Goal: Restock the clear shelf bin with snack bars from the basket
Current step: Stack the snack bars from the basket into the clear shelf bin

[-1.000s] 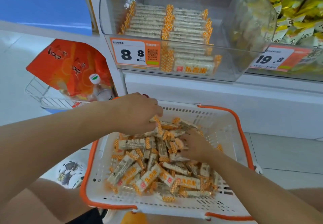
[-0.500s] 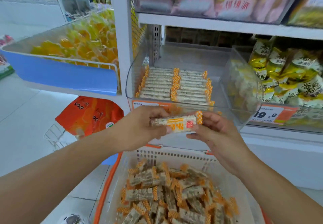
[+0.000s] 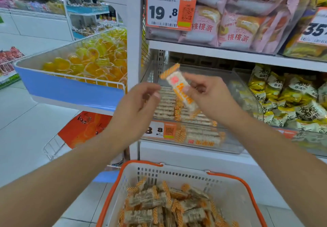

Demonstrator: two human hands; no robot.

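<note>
A snack bar (image 3: 178, 87) in a white and orange wrapper is tilted in the air in front of the clear shelf bin (image 3: 235, 149). My right hand (image 3: 208, 94) pinches the bar. My left hand (image 3: 136, 106) hovers just left of it with fingers loosely curled and nothing in them. The bin holds two neat rows of the same bars. Below, the white basket (image 3: 230, 189) with an orange rim holds a heap of several loose bars.
A blue-fronted tray of yellow jelly cups (image 3: 85, 64) juts out at the left. Yellow and white snack bags (image 3: 290, 95) fill the bin to the right. Pink cake packs (image 3: 233, 14) sit on the shelf above. An orange bag (image 3: 85, 129) hangs in a wire rack.
Both hands rose from the basket to the bin. The bar, held level by both hands half a second ago, is now tilted in my right hand alone; my left hand has let go.
</note>
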